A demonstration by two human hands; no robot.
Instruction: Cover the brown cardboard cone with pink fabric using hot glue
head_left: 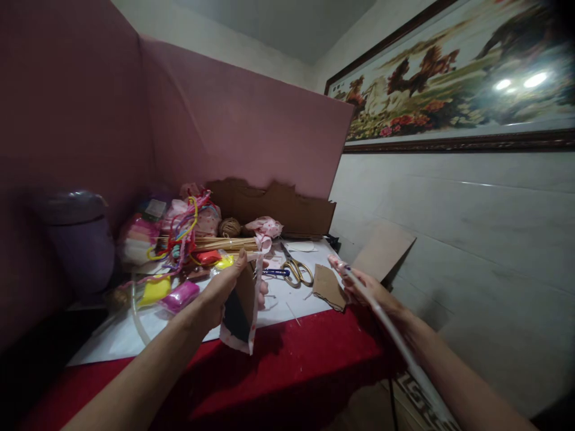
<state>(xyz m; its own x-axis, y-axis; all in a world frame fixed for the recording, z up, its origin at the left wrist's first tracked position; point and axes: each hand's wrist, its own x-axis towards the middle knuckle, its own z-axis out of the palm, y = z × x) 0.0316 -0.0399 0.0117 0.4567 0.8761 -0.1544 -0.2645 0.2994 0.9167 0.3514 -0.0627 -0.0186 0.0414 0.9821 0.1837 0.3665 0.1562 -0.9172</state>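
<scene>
My left hand [231, 281] grips a piece of cardboard [240, 299] above the table's front edge. The piece has brown and dark areas, and white fabric with pinkish dots edges it. Off to the right, my right hand [366, 287] is closed round a long, thin white strip or cord [399, 341], which runs back towards me; its kind is unclear. Between the hands lie scissors [296, 272] with gold handles, a blue pen [276, 272] and a torn cardboard scrap [329, 287]. The pen is partly hidden behind my left hand.
White paper [283, 308] and a red cloth [309, 341] cover the table. Bamboo sticks [224, 243], a twine ball [230, 227], colourful pipe cleaners [191, 221] and a purple clay packet [180, 296] crowd the left. Pink panels [247, 126] and cardboard [278, 206] stand behind.
</scene>
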